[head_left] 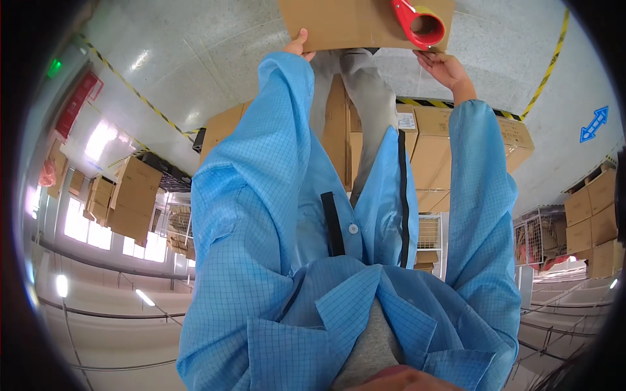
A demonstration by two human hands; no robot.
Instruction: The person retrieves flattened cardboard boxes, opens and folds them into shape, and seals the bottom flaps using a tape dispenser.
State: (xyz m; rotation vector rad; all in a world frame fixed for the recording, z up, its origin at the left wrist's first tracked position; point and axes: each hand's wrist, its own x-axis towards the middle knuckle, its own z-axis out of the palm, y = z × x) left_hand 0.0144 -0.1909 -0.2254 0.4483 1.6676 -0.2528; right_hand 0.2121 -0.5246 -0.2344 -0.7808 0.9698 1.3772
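A brown cardboard box [345, 26] is at the top of the view, cut off by the picture's upper rim. At its near left corner, my left hand [298, 47] grips the edge, thumb on top and fingers mostly hidden beneath. Under the near right edge my right hand [445, 69] is curled, fingertips against the cardboard and thumb by the edge. On the box's right part lies a red tape dispenser [405, 18] with a roll of tape, close to my right hand but not in it. The underside of the box is hidden.
Several closed cartons [432, 146] stand behind my legs. More cartons stand stacked at left [135, 199] and right [592, 212], the right ones near a wire cage [538, 238]. Yellow-and-black tape [546, 75] marks the grey floor, which bears a blue arrow [594, 124].
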